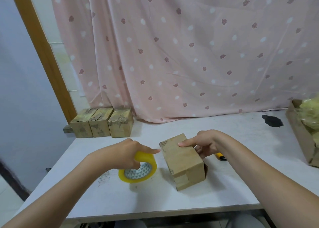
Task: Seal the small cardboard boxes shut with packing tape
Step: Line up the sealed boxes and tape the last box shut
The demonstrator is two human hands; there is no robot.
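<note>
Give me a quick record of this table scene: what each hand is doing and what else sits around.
left hand: grip closed on the yellow tape roll, forefinger pointing toward the box
right hand: fingers resting on the cardboard box, holding it
table: white
far left corner: three boxes in a row
beside right wrist: yellow tool, partly hidden
backdrop: pink curtain

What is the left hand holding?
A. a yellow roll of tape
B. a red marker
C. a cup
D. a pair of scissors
A: the left hand grips the yellow roll of tape on the white table, while the right hand steadies the small cardboard box.
</note>
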